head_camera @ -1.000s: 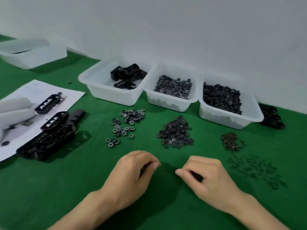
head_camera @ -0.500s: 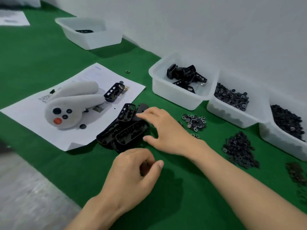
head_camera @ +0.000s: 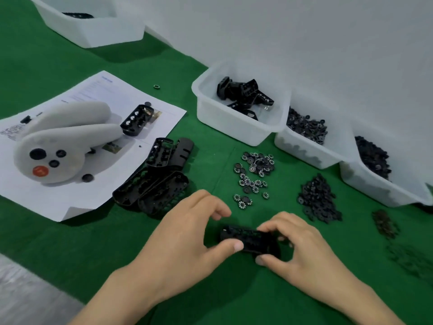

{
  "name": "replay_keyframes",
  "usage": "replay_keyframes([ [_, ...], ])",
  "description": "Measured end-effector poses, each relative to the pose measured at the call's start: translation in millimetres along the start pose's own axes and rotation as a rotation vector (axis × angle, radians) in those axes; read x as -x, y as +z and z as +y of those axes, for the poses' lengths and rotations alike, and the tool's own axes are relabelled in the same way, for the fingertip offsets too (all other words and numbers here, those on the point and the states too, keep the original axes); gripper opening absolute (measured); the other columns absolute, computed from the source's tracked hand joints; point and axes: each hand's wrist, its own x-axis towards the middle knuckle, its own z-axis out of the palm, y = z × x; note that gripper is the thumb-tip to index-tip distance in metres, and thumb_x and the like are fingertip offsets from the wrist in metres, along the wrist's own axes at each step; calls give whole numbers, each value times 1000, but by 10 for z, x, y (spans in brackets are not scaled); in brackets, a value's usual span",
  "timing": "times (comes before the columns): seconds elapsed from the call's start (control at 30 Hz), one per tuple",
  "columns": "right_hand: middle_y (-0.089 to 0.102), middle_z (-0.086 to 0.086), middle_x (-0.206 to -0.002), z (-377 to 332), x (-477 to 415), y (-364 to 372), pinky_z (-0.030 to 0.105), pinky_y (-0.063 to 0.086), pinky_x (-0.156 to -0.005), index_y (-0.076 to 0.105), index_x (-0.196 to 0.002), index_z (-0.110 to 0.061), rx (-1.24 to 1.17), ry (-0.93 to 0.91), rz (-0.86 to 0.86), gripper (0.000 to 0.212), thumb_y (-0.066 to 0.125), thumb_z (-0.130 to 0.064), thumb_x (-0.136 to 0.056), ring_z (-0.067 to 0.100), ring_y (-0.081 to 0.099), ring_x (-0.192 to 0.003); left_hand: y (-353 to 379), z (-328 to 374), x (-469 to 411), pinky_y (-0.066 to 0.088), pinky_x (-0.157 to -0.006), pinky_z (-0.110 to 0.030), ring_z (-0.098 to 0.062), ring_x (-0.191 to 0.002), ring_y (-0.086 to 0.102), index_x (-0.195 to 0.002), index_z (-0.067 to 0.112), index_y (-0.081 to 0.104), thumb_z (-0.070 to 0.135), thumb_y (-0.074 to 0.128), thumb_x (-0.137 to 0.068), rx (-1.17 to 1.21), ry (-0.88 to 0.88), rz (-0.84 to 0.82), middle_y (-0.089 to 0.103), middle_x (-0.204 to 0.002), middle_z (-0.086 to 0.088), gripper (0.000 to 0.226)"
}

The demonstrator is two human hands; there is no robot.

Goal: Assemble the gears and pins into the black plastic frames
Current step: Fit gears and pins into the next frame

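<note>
Pinched at both ends, black frame (head_camera: 249, 239): left hand (head_camera: 187, 233) at 9 o'clock, right hand (head_camera: 302, 249) at 3; long axis 9–3; gears (head_camera: 254, 174) at 12

Small-parts assembly workstation, workshop-type place. A bench (head_camera: 58, 242) covered in green felt stood against a plain white wall (head_camera: 304, 43), with a row of white plastic bins (head_camera: 234, 127) along the back, each holding one sort of black part. On the felt, loose toothed gears (head_camera: 255, 165) and a pile of dark rings (head_camera: 318, 200) lay in separate heaps. A stack of black frames (head_camera: 152, 188) sat at the edge of a printed instruction sheet (head_camera: 77, 202) with small photos, and a further bin (head_camera: 93, 31) stood far left.
</note>
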Motion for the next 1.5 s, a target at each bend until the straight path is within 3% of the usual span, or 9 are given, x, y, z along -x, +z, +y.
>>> replay_keyframes([
  [0.13,54,-23,-92,91,72,-111,7,35,-71,56,-97,-43,-92,58,-48,39,70,-54,-63,-3,47,-89,197,-56,-117,25,-80,3,26,-97,23,-121,41,39,61,63,-67,-112,39,-198,34,-104,30,62],
  [0.37,54,-13,-73,303,-468,-53,13,36,-68,67,-100,-17,-36,192,277,16,62,-21,-85,-2,46,-62,263,-98,-166,28,-78,-1,20,-93,35,-106,37,57,50,70,-66,-90,39,-146,46,-94,28,44],
  [0.47,54,-9,-72,312,-559,18,24,42,-70,67,-92,-20,-5,196,279,9,66,-20,-82,-1,45,-62,266,-91,-168,31,-76,-2,17,-93,37,-105,36,59,51,70,-65,-87,31,-145,48,-95,25,44],
  [0.53,54,-13,-69,315,-517,37,16,41,-63,64,-80,-22,-78,166,298,11,70,-13,-77,-1,48,-59,266,-90,-165,30,-76,-2,17,-92,38,-106,35,60,50,70,-65,-97,30,-141,49,-96,24,45],
  [0.63,55,-15,-70,340,-404,46,6,37,-58,63,-77,-28,-156,145,275,21,74,-11,-72,0,50,-63,275,-88,-157,29,-77,0,19,-92,36,-111,34,57,50,70,-65,-124,28,-147,48,-99,24,50],
  [0.9,57,-10,-72,303,-391,34,13,39,-62,71,-80,-20,-199,155,279,11,74,-12,-74,4,47,-58,274,-72,-134,33,-74,-5,17,-91,37,-106,36,55,55,68,-63,-129,-24,-156,40,-104,26,48],
  [1.03,61,-6,-77,152,-256,-11,11,39,-62,70,-79,-21,-300,-25,224,14,76,-12,-71,5,53,-67,278,-76,-146,32,-71,-6,14,-89,40,-102,34,59,52,70,-63,-122,-27,-151,43,-100,24,44],
  [1.17,60,-5,-84,5,-180,27,23,46,-72,73,-85,-22,-276,-151,113,15,75,-15,-72,6,57,-77,277,-78,-151,33,-71,-7,12,-88,41,-101,33,61,50,72,-63,-120,-27,-148,46,-99,22,44],
  [1.5,61,-7,-78,-96,-217,62,33,48,-65,74,-78,-22,-188,-40,134,7,75,-18,-72,13,58,-70,285,-76,-151,33,-72,-8,7,-88,44,-101,30,63,48,73,-63,-129,-33,-143,49,-99,19,43],
])
